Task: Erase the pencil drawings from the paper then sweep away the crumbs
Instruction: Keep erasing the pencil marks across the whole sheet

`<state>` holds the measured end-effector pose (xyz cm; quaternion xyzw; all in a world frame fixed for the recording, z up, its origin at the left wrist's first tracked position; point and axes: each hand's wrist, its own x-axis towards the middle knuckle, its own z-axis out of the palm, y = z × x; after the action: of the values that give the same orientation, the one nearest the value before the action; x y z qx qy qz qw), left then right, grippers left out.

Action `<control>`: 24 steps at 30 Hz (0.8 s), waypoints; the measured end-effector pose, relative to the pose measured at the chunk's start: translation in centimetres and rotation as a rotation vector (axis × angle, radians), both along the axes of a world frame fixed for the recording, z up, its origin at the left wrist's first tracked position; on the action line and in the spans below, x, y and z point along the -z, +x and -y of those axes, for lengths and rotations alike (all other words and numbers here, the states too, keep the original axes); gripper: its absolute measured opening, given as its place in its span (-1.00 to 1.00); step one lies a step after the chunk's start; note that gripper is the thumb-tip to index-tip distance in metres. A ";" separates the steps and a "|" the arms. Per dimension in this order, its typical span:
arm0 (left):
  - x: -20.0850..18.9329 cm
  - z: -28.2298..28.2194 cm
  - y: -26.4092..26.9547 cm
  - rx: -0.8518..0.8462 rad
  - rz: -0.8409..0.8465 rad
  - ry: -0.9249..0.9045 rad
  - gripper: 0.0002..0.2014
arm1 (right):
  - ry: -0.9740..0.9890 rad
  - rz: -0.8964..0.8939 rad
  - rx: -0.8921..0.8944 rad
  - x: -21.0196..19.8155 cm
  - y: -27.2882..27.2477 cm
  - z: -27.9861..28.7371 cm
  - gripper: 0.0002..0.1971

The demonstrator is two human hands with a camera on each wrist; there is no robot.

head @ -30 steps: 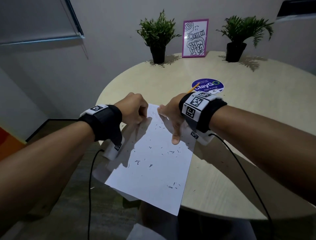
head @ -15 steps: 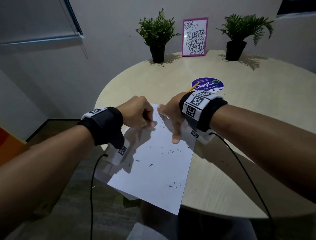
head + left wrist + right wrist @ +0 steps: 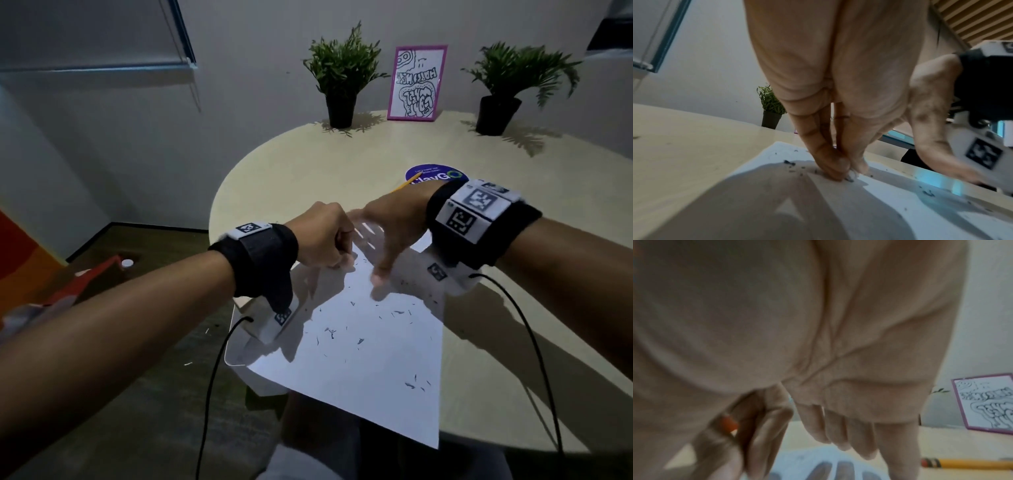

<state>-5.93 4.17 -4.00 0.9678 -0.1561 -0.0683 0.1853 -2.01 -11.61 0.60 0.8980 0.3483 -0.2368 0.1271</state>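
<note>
A white sheet of paper (image 3: 359,346) lies slantwise on the round table and overhangs its near edge. Dark eraser crumbs (image 3: 397,312) are scattered over it. My left hand (image 3: 322,236) is a fist at the sheet's far left corner, fingertips (image 3: 838,168) pinched together and pressing the paper among crumbs (image 3: 789,163). A small orange eraser (image 3: 727,425) shows between its fingers in the right wrist view. My right hand (image 3: 383,240) hovers just right of it, blurred, fingers (image 3: 836,434) spread and hanging straight, holding nothing.
A yellow pencil (image 3: 406,185) lies beyond my right hand, beside a blue round sticker (image 3: 442,173). Two potted plants (image 3: 342,78) (image 3: 510,82) and a pink-framed picture (image 3: 416,84) stand at the table's far edge (image 3: 308,164). Floor lies left of the table.
My left fist has slid right and nearer along the sheet's top. My right hand, which pressed flat on the paper, has lifted off and spread its fingers.
</note>
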 end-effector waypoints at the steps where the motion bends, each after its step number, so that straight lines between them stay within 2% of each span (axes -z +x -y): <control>1: 0.0 0.0 0.1 -0.012 -0.005 0.004 -0.76 | 0.011 -0.010 0.007 0.4 -0.3 -0.1 -0.01; 2: -0.1 -0.1 0.2 -0.030 -0.024 0.000 -0.78 | -0.004 -0.023 0.013 0.9 -0.7 -0.1 0.03; 5: -0.5 -1.3 0.7 -0.083 -0.066 -0.007 -0.84 | -0.075 -0.025 0.040 2.7 -1.2 0.2 0.35; 7: -0.9 -2.5 1.0 -0.114 -0.042 0.032 -0.84 | -0.104 -0.054 0.050 2.8 -1.2 0.5 0.43; 10: -1.4 -3.7 1.4 -0.135 -0.019 0.062 -0.83 | -0.150 -0.061 0.052 2.5 -1.1 0.3 0.48; 13: -1.2 -2.1 1.2 -0.102 -0.051 0.005 -0.84 | -0.179 -0.026 0.049 2.4 -1.1 -0.4 0.51; 17: -0.6 0.6 0.8 -0.049 -0.122 0.005 -0.82 | -0.160 -0.013 0.041 2.3 -1.0 -0.7 0.40; 21: -1.4 -0.2 1.7 -0.075 -0.067 0.102 -0.88 | -0.154 -0.032 0.062 2.6 -1.0 -0.6 0.63; 24: -1.7 -0.3 1.9 -0.063 -0.019 0.148 -0.90 | -0.161 -0.013 0.068 2.6 -1.0 -0.6 0.63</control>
<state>-4.04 4.43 -2.34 0.9826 -0.1184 -0.0831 0.1165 -3.03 -11.01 -2.01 0.8946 0.2981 -0.2742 0.1886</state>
